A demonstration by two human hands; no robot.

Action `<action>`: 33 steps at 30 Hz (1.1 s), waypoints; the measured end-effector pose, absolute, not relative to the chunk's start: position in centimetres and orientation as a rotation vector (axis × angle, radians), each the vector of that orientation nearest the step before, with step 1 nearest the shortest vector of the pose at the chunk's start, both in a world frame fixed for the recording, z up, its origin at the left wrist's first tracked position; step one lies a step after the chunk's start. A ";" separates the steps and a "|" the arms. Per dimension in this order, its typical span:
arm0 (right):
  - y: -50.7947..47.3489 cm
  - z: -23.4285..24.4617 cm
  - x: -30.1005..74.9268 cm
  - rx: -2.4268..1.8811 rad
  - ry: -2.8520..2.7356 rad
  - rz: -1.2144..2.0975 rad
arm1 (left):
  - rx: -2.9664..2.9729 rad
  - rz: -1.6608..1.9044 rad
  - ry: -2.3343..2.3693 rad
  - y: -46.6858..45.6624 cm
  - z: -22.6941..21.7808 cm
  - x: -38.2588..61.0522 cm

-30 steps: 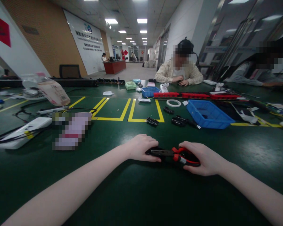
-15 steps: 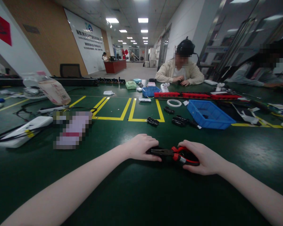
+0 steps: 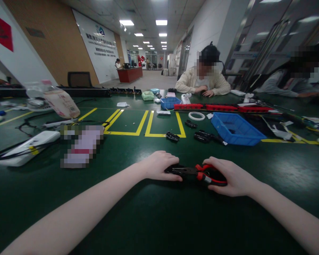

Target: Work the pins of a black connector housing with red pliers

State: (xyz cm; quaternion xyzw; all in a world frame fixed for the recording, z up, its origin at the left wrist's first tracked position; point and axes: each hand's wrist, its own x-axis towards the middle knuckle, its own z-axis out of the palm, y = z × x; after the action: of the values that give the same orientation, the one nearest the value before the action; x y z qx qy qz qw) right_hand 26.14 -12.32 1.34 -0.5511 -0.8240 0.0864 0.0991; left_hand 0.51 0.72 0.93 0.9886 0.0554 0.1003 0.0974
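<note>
My right hand (image 3: pixel 230 177) is wrapped round the red-and-black handles of a pair of long-nose pliers (image 3: pixel 200 173), whose jaws point left. A small black part (image 3: pixel 170 169) is pinched in my left hand (image 3: pixel 159 166), fingers closed and mostly covering it. The jaws of the pliers reach up to this dark part; whether they bite on it cannot be made out. Beyond my hands, several black ridged pieces lie on the green table, among them one piece (image 3: pixel 172 137) at the yellow tape and a cluster (image 3: pixel 203 136) further right.
A blue bin (image 3: pixel 248 136) stands right of the black pieces, with a white ring (image 3: pixel 196 116) behind them. At left lie a white box-like device (image 3: pixel 29 148) with a cable, a blurred-out phone-shaped item (image 3: pixel 85 147) and a tilted bottle (image 3: pixel 60 101). A co-worker (image 3: pixel 204 78) sits opposite.
My right hand and the pliers have shifted slightly to the right. My left hand stays in place with the black part.
</note>
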 end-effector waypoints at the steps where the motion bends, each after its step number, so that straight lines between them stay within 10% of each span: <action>1: -12.3 1.4 26.1 -1.634 -2.435 0.265 | 2.919 0.294 0.166 0.7 1.0 0.5; 33: -11.5 0.4 27.4 -1.339 -2.539 -0.120 | 2.984 0.245 0.198 0.5 1.2 0.7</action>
State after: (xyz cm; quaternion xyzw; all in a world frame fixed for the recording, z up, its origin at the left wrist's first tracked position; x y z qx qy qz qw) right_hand 27.43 -11.48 0.40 -0.4619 -0.8758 -0.0413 0.1340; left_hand 0.74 0.49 1.15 0.9920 0.0659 0.0815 0.0705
